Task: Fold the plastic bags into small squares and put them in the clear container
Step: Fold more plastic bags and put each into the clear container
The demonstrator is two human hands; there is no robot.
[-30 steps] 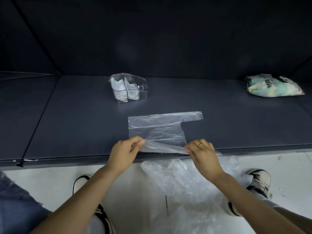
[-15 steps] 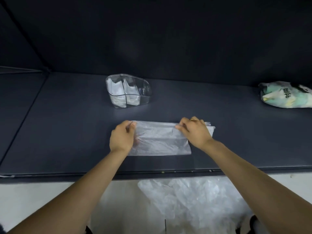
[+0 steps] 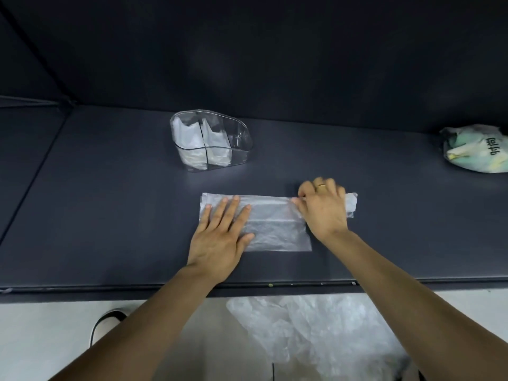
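A clear plastic bag (image 3: 275,224), folded into a long flat strip, lies on the dark table (image 3: 110,215). My left hand (image 3: 222,232) presses flat on the strip's left end with straight, spread fingers. My right hand (image 3: 323,207) sits at the right end, fingers curled and pinching the bag's upper folded edge; the bag's handle end pokes out beyond it. The clear container (image 3: 211,144) stands behind the bag, with folded white bags in its left two compartments.
A crumpled printed bag (image 3: 475,149) lies at the far right of the table. A heap of loose clear plastic bags (image 3: 316,334) lies on the light floor below the table's front edge. A shoe (image 3: 105,324) shows at lower left.
The bag's near half was lifted from the table edge and folded over away from me. My left hand has since flattened onto the strip, and my right hand slid right along the fold.
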